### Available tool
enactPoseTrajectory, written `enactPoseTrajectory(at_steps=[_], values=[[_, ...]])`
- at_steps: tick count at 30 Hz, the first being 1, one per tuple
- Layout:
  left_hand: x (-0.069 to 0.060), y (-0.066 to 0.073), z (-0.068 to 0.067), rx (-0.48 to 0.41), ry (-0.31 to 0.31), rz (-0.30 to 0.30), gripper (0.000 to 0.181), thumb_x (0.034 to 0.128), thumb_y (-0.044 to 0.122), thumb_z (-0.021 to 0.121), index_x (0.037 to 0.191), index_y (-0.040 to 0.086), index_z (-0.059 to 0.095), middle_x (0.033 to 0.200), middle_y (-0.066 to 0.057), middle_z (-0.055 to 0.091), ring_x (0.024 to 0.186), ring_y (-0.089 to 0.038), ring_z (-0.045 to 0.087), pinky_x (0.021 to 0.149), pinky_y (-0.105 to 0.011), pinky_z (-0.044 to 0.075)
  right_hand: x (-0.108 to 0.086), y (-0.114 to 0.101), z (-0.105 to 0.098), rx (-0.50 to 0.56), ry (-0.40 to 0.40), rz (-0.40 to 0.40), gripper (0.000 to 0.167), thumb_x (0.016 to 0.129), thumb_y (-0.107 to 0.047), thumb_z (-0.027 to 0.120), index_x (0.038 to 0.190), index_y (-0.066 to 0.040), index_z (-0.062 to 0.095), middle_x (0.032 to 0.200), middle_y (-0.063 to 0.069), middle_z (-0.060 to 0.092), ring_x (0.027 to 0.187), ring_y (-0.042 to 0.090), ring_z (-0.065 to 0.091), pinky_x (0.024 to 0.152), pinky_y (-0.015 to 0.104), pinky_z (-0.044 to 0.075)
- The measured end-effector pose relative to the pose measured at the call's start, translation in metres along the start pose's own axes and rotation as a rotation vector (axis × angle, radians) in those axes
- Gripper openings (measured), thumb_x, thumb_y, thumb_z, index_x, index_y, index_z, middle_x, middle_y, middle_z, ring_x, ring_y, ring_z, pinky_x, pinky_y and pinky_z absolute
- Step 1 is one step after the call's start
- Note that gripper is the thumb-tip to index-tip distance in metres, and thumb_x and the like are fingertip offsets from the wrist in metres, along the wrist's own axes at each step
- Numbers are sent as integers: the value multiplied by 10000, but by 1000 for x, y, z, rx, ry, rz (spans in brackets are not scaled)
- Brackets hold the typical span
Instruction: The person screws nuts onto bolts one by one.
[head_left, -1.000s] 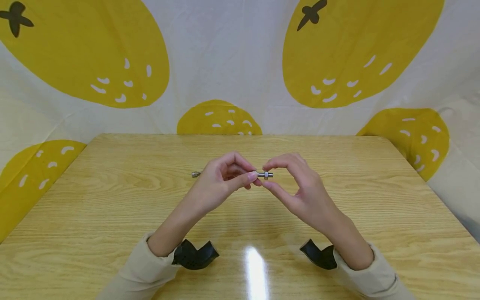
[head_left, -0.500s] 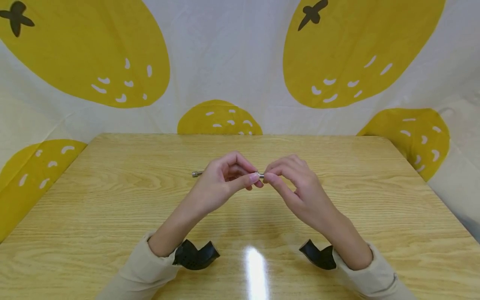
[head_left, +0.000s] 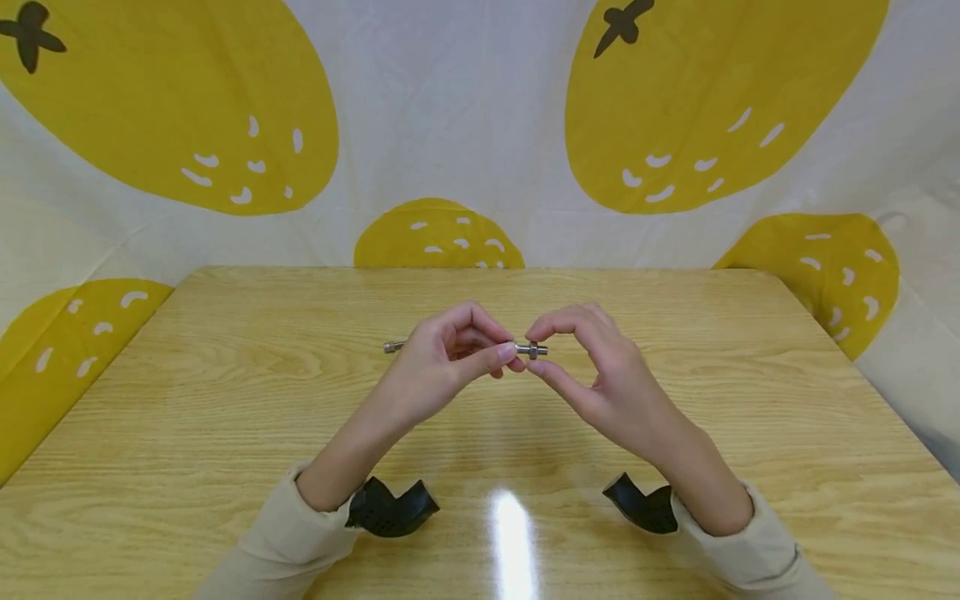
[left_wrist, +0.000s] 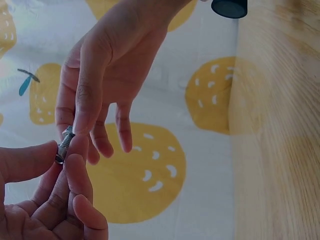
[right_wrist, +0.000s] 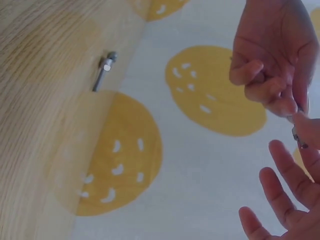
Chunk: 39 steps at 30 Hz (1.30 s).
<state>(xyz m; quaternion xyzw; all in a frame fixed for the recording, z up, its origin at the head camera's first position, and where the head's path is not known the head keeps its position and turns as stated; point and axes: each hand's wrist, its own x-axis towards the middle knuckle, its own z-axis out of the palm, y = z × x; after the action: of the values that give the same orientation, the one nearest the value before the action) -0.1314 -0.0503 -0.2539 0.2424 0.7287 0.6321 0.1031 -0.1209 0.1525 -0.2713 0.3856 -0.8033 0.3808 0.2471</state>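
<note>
My left hand (head_left: pixel 442 358) pinches a small metal bolt (head_left: pixel 522 350) between thumb and fingertips. The bolt's threaded end points right, with a hex nut (head_left: pixel 533 351) around it, a little short of the tip. My right hand (head_left: pixel 611 383) has its thumb and index finger at opposite edges of that nut, its other fingers held away. In the left wrist view, the bolt (left_wrist: pixel 64 145) runs between both hands' fingertips. A second bolt with a nut (right_wrist: pixel 105 70) lies on the table in the right wrist view; in the head view, its end (head_left: pixel 392 347) shows left of my left hand.
The wooden table (head_left: pixel 247 417) spreads under both hands and bears a bright light reflection. A white cloth (head_left: pixel 450 108) with yellow fruit prints hangs behind it. Black wrist mounts (head_left: pixel 393 508) stick out near both beige sleeves.
My right fingers closed over the nut half a second ago, hiding it. Now they have spread to its edges, and the nut and bolt tip show again. My left hand stays in place.
</note>
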Motion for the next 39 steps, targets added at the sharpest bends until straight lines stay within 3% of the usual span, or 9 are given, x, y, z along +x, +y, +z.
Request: enactPoseTrajectory(at_steps=[6,11,15,19,21,24,32,35,39], values=[[0,-1,0,-5,-7,4,126,911,107,595,998,21,566,921,-116,698,794,-212,619,782,-336,516,-1,0,0,-3,0,23,240,793,-8,703,1006,-50,600,998,17,626,983,150,506,853,219,410],[-1,-1,2,-4,-15,7,109,909,105,596,982,29,566,908,-111,701,791,-214,622,768,-337,518,-3,0,4,-48,3,92,17,891,-115,621,878,-121,631,939,-33,642,958,131,523,850,290,402],[0,-1,3,2,-17,0,95,907,102,600,972,39,570,904,-104,702,804,-209,629,760,-336,522,-4,-2,4,-83,-4,169,231,965,-190,510,784,-141,645,882,-44,652,937,126,534,821,324,394],[2,-1,4,-1,-13,-1,90,909,101,596,973,41,576,904,-104,702,799,-215,621,774,-335,515,-3,-3,0,-84,-24,219,201,973,-218,496,887,-125,652,938,-31,639,962,133,527,826,346,409],[2,-2,3,1,-6,-2,97,905,99,601,975,35,576,900,-108,699,789,-214,618,770,-335,515,-3,-3,-2,-69,-38,203,124,941,-203,558,990,-113,628,1015,-14,621,1011,146,517,855,359,419],[2,-2,2,9,5,-9,121,899,102,610,983,23,575,900,-120,687,779,-207,622,748,-339,523,-3,-3,-3,-41,-47,145,252,863,-132,665,1093,-85,574,1117,18,584,1096,167,490,927,334,413],[1,-3,0,4,2,10,134,905,109,603,988,11,565,918,-133,693,783,-210,626,752,-328,525,-1,-2,0,-17,-44,38,309,792,26,692,1052,-70,557,1137,39,559,1114,191,469,942,272,394],[0,-3,0,5,1,17,127,907,108,600,987,15,565,915,-128,696,781,-212,625,756,-332,521,-2,-2,1,-16,-45,53,247,825,-8,671,1036,-84,568,1131,28,561,1105,181,470,925,296,402],[1,-3,0,-12,-10,13,109,908,109,599,976,31,567,903,-112,702,782,-216,623,762,-328,511,-2,-2,3,-27,-48,119,42,911,-94,587,952,-103,596,1103,26,577,1081,179,481,898,369,413]])
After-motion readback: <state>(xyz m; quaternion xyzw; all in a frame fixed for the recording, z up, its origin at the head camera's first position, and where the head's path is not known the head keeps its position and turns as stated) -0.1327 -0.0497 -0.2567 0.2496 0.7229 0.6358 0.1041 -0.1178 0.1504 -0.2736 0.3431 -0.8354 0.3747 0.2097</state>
